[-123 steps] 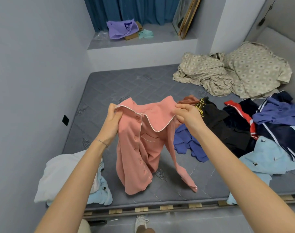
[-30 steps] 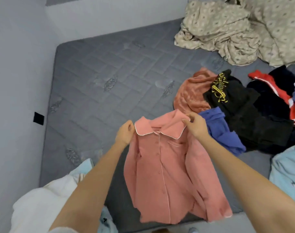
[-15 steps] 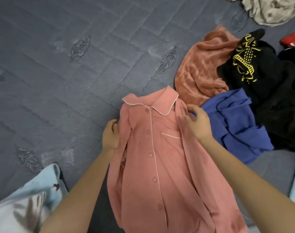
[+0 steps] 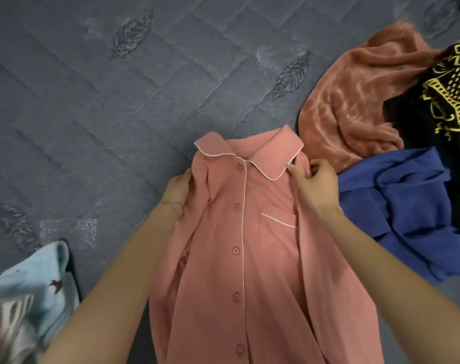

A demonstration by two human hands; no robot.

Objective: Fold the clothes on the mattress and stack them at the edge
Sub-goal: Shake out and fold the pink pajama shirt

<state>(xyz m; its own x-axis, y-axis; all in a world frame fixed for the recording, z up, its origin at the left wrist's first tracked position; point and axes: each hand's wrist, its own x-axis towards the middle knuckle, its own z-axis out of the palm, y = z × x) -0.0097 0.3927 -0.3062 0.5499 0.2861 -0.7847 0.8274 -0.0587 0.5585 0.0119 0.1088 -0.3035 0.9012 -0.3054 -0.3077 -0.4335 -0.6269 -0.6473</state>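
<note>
A salmon-pink button-front pyjama shirt with white piping (image 4: 249, 245) lies face up on the grey quilted mattress (image 4: 105, 114), collar pointing away and its lower part running out of the bottom of the view. The left hand (image 4: 177, 191) grips the shirt's left shoulder edge, fingers curled into the fabric and partly hidden by it. The right hand (image 4: 316, 185) pinches the cloth at the right shoulder, just beside the collar tip, with narrow, bent fingers.

Left of the shirt and beyond its collar the mattress is bare. On the shirt's right side it is crowded: a crumpled rust-orange fleecy garment (image 4: 354, 101) sits just beside the collar, and a rumpled royal-blue garment (image 4: 407, 206) lies against the right sleeve edge. A black garment with a yellow print (image 4: 433, 101) lies further right. Near the shirt's lower left is a pale blue cloth with small dark bird marks (image 4: 39, 279).
</note>
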